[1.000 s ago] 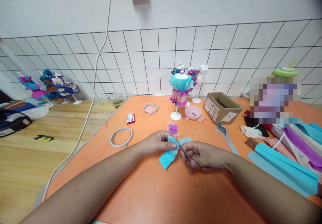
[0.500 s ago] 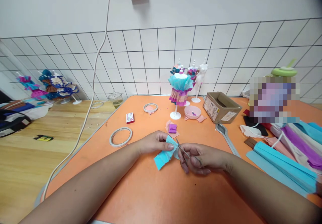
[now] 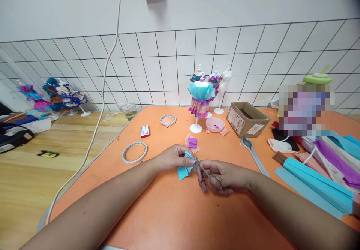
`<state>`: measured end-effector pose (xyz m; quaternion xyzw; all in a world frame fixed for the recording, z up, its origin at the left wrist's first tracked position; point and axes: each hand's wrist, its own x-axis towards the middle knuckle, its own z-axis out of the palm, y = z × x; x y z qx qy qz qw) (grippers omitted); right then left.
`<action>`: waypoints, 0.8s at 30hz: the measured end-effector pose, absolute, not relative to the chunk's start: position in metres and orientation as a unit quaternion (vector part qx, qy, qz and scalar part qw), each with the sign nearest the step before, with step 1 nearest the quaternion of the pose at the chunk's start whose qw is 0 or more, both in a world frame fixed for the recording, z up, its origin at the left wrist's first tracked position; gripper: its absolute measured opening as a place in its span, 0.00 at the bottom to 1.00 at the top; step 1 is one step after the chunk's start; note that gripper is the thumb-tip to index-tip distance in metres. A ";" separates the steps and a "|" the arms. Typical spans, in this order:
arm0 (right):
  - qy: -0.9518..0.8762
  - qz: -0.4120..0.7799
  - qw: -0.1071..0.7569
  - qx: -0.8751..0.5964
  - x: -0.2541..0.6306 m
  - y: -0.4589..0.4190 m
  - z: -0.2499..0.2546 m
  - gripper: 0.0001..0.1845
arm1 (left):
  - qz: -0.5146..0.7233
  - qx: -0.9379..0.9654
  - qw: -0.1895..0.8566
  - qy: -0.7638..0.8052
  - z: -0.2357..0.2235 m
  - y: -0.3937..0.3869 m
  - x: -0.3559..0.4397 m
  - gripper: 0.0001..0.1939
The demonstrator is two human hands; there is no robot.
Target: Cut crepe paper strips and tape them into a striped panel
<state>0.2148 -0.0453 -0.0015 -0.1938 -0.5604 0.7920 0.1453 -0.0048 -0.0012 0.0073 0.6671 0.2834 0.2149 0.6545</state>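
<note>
My left hand (image 3: 176, 158) pinches a piece of light blue crepe paper (image 3: 184, 172), whose loose end hangs below the fingers. In my right hand (image 3: 216, 177) is a pair of small metal scissors (image 3: 204, 169), the fingers wrapped about the handles. The blades meet the paper right beside my left fingertips. Just beyond the hands lie folded purple paper pieces (image 3: 192, 142) on a pink scrap. Farther back, a small dress-form stand (image 3: 196, 128) wears a blue ruffled top (image 3: 201, 91) and a pink and purple skirt.
Rolls of tape (image 3: 134, 153), a small red-and-white box (image 3: 144, 131) and a pink bowl (image 3: 215, 125) sit on the orange table. A cardboard box (image 3: 247, 119) stands back right, near a grey strap-like tool (image 3: 254, 156). Crepe paper rolls (image 3: 317, 182) are heaped at right. A white cable (image 3: 104, 77) hangs at left.
The blue paper's hanging end has swung up and right, looking more bunched. Both hands have shifted slightly, and the scissor blades now lie closer to the left fingertips.
</note>
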 end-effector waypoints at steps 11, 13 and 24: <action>-0.560 0.789 0.154 -0.198 0.217 -0.043 -0.004 0.26 | 0.241 0.630 0.680 0.288 0.002 -0.002 -0.004 0.20; -0.562 0.786 0.161 -0.202 0.216 -0.043 -0.005 0.26 | 0.276 0.601 0.692 0.290 0.001 -0.002 -0.004 0.22; -0.564 0.783 0.167 -0.200 0.215 -0.044 -0.006 0.28 | 0.259 0.615 0.694 0.270 0.000 -0.001 -0.002 0.19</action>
